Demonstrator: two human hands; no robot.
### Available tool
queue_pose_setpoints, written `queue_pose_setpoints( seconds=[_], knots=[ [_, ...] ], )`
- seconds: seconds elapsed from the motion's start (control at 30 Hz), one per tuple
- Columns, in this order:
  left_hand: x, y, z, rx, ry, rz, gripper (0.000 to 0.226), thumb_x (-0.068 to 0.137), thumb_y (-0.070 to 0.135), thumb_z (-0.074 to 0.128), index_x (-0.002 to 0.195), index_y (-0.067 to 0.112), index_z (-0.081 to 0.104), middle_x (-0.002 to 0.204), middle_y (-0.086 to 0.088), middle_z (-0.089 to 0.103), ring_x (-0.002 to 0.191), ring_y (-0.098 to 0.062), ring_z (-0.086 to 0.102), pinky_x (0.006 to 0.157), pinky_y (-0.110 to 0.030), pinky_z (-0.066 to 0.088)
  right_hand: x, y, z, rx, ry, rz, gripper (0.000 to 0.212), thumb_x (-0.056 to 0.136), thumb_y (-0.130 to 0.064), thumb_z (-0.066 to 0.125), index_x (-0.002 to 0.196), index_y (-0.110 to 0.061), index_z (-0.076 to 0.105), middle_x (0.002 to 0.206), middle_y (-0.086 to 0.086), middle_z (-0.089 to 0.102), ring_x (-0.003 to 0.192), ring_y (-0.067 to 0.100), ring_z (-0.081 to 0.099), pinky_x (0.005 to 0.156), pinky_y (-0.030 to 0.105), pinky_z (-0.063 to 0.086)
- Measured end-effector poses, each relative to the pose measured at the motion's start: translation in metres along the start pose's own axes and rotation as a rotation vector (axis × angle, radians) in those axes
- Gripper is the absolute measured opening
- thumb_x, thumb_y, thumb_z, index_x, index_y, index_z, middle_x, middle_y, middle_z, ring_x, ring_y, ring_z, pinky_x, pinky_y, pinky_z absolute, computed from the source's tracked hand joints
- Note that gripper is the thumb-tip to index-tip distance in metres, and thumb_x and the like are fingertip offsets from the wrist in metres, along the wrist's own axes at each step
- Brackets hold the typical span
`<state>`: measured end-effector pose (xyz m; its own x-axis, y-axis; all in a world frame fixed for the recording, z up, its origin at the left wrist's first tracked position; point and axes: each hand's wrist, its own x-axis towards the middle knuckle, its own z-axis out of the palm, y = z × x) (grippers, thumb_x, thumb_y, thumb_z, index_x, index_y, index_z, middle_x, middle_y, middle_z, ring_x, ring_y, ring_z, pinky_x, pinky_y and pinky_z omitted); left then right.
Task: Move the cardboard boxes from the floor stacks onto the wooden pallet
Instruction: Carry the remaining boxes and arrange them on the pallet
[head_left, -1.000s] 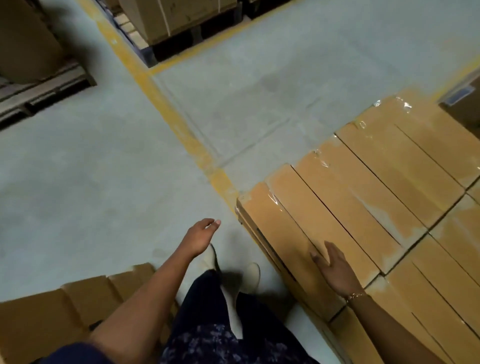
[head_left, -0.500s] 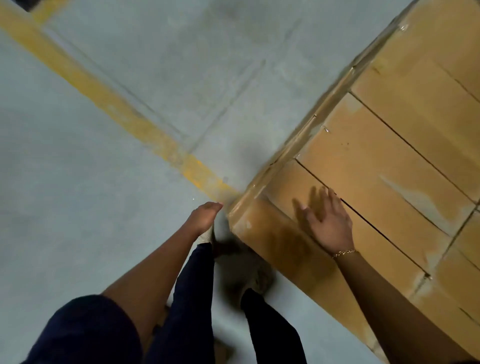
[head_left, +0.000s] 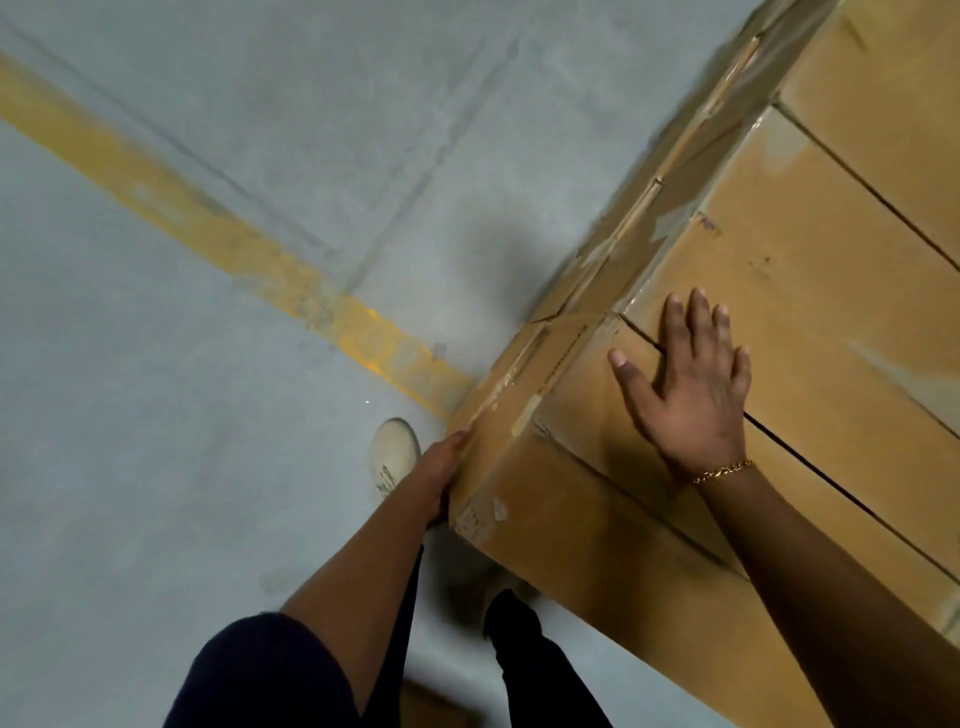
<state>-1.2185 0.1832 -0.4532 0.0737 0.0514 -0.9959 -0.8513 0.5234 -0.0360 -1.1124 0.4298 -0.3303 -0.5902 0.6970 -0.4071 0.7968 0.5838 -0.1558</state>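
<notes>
Both grips have closed in on the nearest box (head_left: 571, 499) over the last second. The left grip (head_left: 441, 467), which hung free over the floor (head_left: 156, 415), now lies against the box's short end face at the corner of the stack (head_left: 831, 234). The right grip (head_left: 691, 395) has slid forward along the top and straddles the dark seam between this box and the next. The view has also dropped closer to the corner.

I judge this to be the start of a lift: one end is braced and the top is steadied, but nothing is raised yet. The left grip looks flat, with straight fingers pressing the cardboard, though the fingertips blur into the box edge. The right grip is spread wide, palm down and fingers fanned, pinching nothing. A thin gold bracelet (head_left: 722, 472) sits at that wrist.

The box is in the top layer at the stack's near corner, tight beside its neighbours. The wooden pallet is out of view, so the carry is still to come.

It is long and narrow, plain brown cardboard, with glossy clear tape along its edges and a scuffed, peeling patch at the near lower corner. Its faces look flat and undented. A pale shoe (head_left: 395, 452) stands just beside the left grip, near a worn yellow line (head_left: 234, 249) on the floor.
</notes>
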Motion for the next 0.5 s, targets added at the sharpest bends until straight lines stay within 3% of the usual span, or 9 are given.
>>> queue_pose_setpoints(
  seconds=[0.1,0.23,0.37,0.43,0.5],
  knots=[
    [0.010,-0.002,0.002,0.011,0.017,0.027,0.058,0.095,0.054,0.063,0.126,0.005,0.065,0.101,-0.017,0.074,0.088,-0.034,0.073,0.072,-0.039,0.058,0.000,0.001,0.005,0.002,0.006,-0.001,0.088,0.095,-0.077,0.023,0.163,-0.028,-0.001,0.171,-0.004,-0.013,0.157,0.022,-0.013,0.124,0.056,-0.003],
    [0.012,-0.002,0.005,0.148,0.085,0.052,0.064,0.095,0.055,0.062,0.126,-0.001,0.064,0.108,-0.019,0.072,0.095,-0.034,0.071,0.083,-0.042,0.058,0.001,0.001,0.012,-0.003,0.005,-0.003,0.085,0.097,-0.074,0.019,0.163,-0.027,-0.005,0.170,-0.003,-0.018,0.156,0.021,-0.018,0.124,0.058,-0.005],
    [0.013,-0.003,0.007,0.175,0.106,0.081,0.054,0.096,0.052,0.063,0.107,0.000,0.068,0.096,-0.018,0.074,0.086,-0.032,0.072,0.073,-0.037,0.058,0.001,0.003,0.015,-0.005,0.015,-0.008,0.082,0.099,-0.072,0.017,0.163,-0.027,-0.007,0.169,-0.003,-0.019,0.156,0.021,-0.018,0.123,0.059,-0.005],
    [0.013,-0.003,0.008,0.227,0.122,0.103,0.052,0.095,0.055,0.063,0.097,0.004,0.070,0.093,-0.016,0.074,0.084,-0.031,0.072,0.082,-0.041,0.058,0.001,0.004,0.018,-0.024,0.026,-0.008,0.082,0.099,-0.072,0.016,0.163,-0.026,-0.006,0.169,-0.003,-0.019,0.156,0.022,-0.018,0.123,0.059,-0.005],
    [0.015,-0.003,0.007,0.305,0.168,0.143,0.060,0.092,0.063,0.061,0.106,0.005,0.070,0.104,-0.016,0.072,0.092,-0.031,0.070,0.091,-0.045,0.057,0.002,0.004,0.018,-0.029,0.027,-0.004,0.083,0.099,-0.073,0.016,0.163,-0.026,-0.006,0.170,-0.002,-0.019,0.156,0.022,-0.018,0.122,0.059,-0.006]
  ],
)
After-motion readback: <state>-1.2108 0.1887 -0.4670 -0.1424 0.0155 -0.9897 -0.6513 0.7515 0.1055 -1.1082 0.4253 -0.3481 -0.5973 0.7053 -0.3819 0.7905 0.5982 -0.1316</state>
